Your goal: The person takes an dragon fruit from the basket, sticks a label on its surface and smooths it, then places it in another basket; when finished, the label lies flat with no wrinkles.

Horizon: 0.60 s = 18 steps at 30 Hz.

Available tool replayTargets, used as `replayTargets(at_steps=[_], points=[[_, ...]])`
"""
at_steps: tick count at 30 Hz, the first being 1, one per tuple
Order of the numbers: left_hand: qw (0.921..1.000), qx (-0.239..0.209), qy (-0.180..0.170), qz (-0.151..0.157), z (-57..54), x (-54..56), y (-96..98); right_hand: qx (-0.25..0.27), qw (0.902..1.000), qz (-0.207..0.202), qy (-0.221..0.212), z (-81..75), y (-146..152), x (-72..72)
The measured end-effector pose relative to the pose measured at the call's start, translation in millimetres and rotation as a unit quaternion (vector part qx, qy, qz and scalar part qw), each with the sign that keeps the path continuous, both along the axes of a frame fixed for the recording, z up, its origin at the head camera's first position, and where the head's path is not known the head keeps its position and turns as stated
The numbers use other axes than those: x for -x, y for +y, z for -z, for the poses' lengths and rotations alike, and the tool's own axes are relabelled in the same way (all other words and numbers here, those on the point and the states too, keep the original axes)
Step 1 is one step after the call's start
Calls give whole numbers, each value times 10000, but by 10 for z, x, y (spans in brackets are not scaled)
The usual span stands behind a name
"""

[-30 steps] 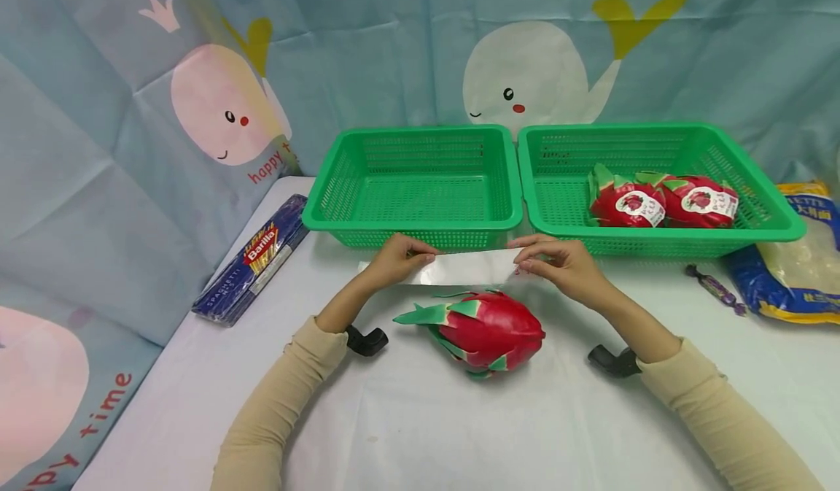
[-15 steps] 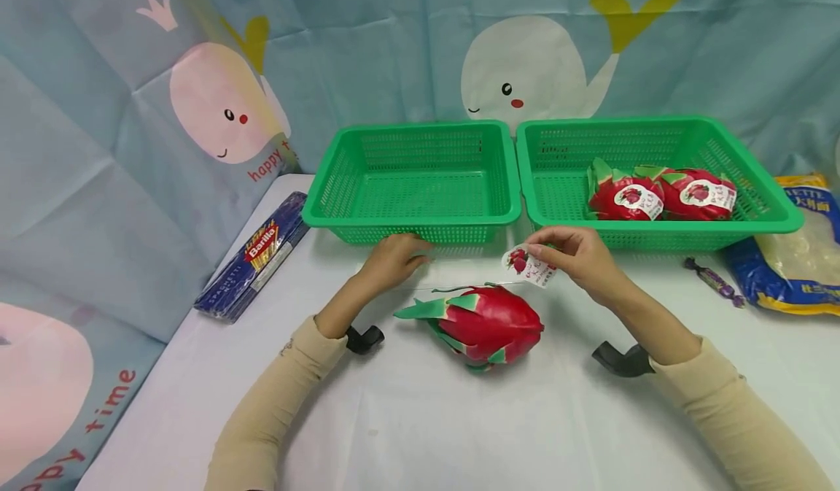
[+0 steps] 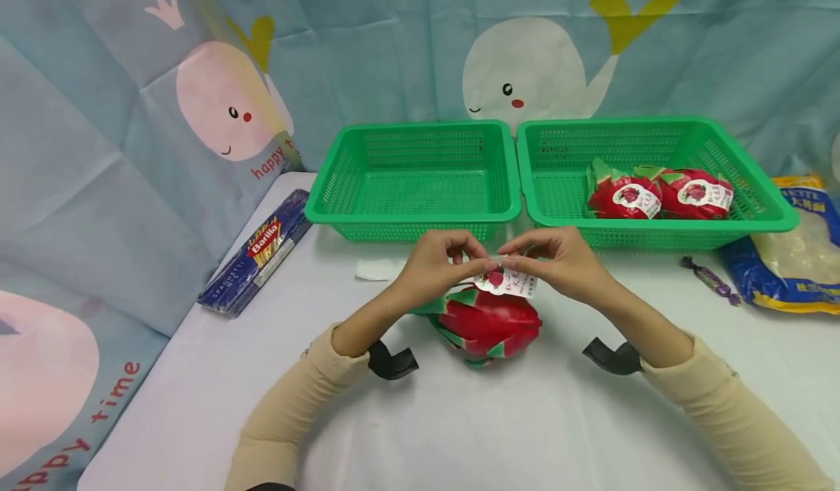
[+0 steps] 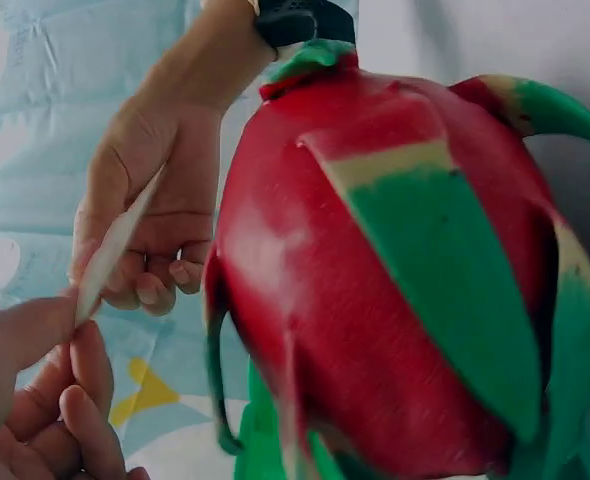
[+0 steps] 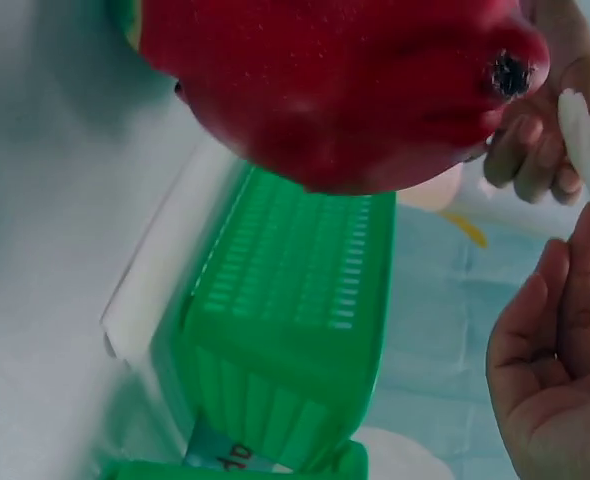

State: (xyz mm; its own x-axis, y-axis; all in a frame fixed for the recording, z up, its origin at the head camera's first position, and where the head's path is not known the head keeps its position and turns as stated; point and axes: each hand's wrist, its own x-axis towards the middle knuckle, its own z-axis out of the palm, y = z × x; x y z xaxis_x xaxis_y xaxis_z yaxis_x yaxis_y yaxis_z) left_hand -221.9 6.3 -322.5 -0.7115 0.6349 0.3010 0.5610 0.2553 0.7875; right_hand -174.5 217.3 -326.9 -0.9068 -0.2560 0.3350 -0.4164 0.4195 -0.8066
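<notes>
A printed label sticker point(image 3: 518, 284), white with a red fruit picture, hangs above a red and green dragon fruit point(image 3: 488, 323) lying on the table. My left hand point(image 3: 429, 268) pinches its upper left edge between thumb and finger. At its upper edge farther right, my right hand point(image 3: 564, 261) pinches it too, the fingertips of both hands close together. Edge-on, the sticker point(image 4: 115, 250) looks like a thin pale strip in the left wrist view. The dragon fruit point(image 5: 345, 100) fills the top of the right wrist view, and neither hand grips it.
Behind the hands stand a green basket point(image 3: 420, 224) and a second green basket point(image 3: 663, 225), which holds two labelled dragon fruits point(image 3: 630, 199). A white strip point(image 3: 377, 269) lies left. Further out are a spaghetti pack point(image 3: 256, 254), a wrapped candy point(image 3: 712, 279) and a noodle bag point(image 3: 794, 250).
My right hand has peeled the sticker off the white strip. My left hand has left the strip and moved right to pinch the sticker as well. The large dragon fruit stays put.
</notes>
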Motion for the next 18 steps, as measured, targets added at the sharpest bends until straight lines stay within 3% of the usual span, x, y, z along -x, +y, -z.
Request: replayTargets(at_steps=[6,9,13,18], points=[[9988,-305,-310,-217,106,9,-2,-25,9963,801,-324,73,-5,-71],[9962,-537,-610,-318,116,-14,-22,120,9927,1000,-660,111,17,-104],[9954,-581,-653,-389,116,-105,-38,366,9881,841,-1237,104,58,-126],[9981,-156,-49,-601,192,-296,-54,186,9805,411,-1911,114,85,-151]])
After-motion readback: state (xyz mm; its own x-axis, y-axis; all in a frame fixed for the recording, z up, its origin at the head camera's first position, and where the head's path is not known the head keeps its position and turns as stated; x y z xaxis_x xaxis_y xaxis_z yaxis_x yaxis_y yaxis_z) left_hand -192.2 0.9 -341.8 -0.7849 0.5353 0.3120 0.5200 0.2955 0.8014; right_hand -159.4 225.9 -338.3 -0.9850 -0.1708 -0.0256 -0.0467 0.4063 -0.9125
